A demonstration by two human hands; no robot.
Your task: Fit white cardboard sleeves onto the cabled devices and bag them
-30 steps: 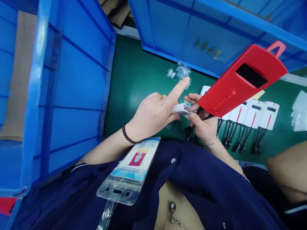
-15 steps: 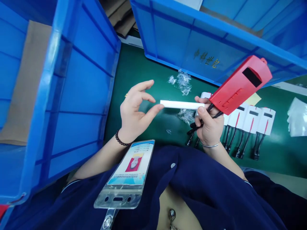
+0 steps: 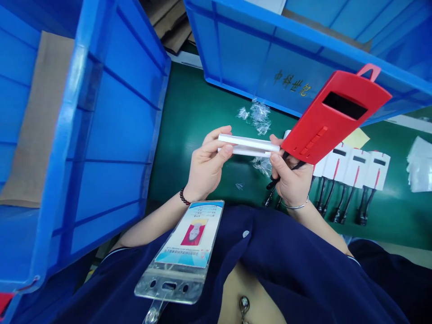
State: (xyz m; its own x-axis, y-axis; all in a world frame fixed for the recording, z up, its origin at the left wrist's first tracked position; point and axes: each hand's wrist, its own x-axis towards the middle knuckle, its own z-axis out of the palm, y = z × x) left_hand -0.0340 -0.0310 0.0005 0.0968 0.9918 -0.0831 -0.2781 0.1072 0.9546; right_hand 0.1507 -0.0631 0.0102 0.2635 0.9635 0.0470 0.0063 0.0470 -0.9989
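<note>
My left hand [image 3: 207, 166] pinches the left end of a thin white folded piece [image 3: 249, 141], with a finger inside its gap. My right hand [image 3: 293, 180] grips the other end between thumb and fingers. The same hand also holds a flat red device [image 3: 337, 119], which has a dark window, a row of raised marks and a hanging loop. Black leads [image 3: 274, 183] come out below it across the fingers. Whether the white piece is card or plastic I cannot tell.
Several white devices [image 3: 357, 168] with black leads lie on the green table [image 3: 189, 103] at right. Clear plastic scraps [image 3: 259, 114] lie behind my hands. Blue crates stand at left [image 3: 111, 117] and back [image 3: 236, 49]. Clear bags [image 3: 420, 164] lie far right.
My left hand has moved right and closed on the white piece, which now stands parted along its length. The red device has turned its face more towards me, showing its loop.
</note>
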